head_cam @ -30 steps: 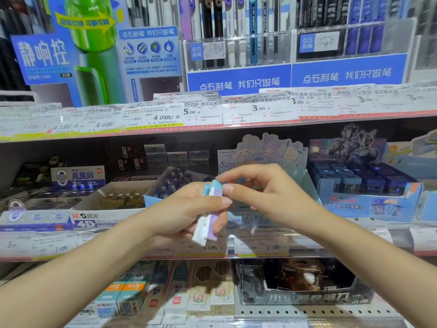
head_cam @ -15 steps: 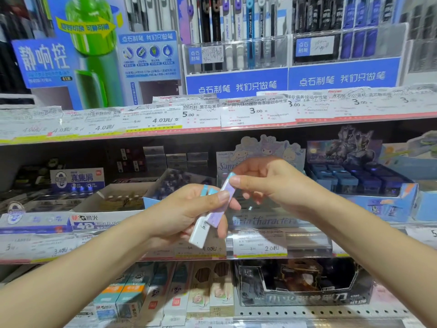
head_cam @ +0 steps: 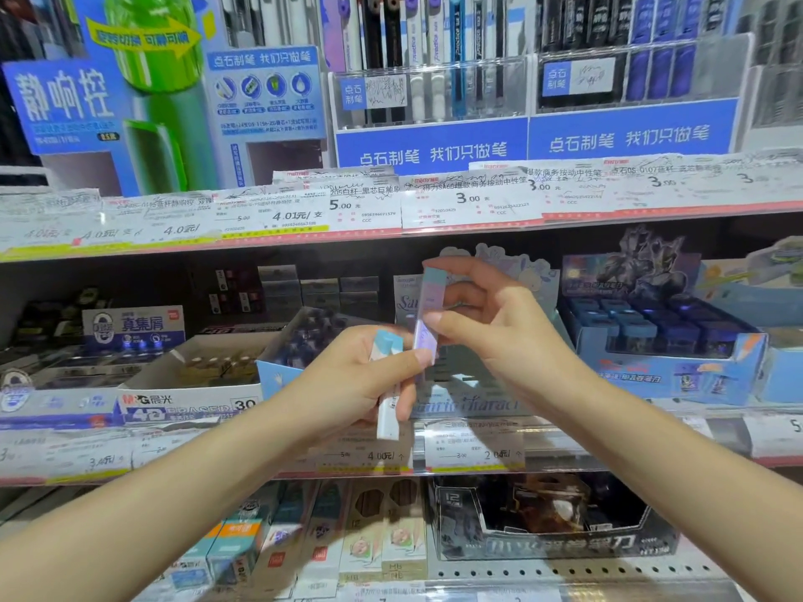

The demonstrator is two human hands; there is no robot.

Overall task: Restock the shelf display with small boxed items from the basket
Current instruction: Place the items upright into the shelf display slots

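Observation:
My left hand (head_cam: 352, 380) grips a slim white box with a light-blue top (head_cam: 388, 399), held upright in front of the middle shelf. My right hand (head_cam: 491, 323) pinches a second slim box, lilac with a teal end (head_cam: 430, 310), between thumb and forefinger, lifted just above and right of the left hand's box. Behind both hands stands a pale cartoon-character display box (head_cam: 469, 404) on the middle shelf; its inside is hidden by my hands. The basket is not in view.
To the left sit a white eraser carton (head_cam: 191, 397) and a tilted tray of dark items (head_cam: 313, 336). A blue display of small boxes (head_cam: 665, 341) stands right. Price-tag strips (head_cam: 391, 206) edge the shelves. Pens hang above; pencil boxes and a black carton (head_cam: 552, 523) fill the lower shelf.
My right hand has drawn the lilac box up and out of the bunch in my left hand, raising it toward the character display. The left hand stays nearly still.

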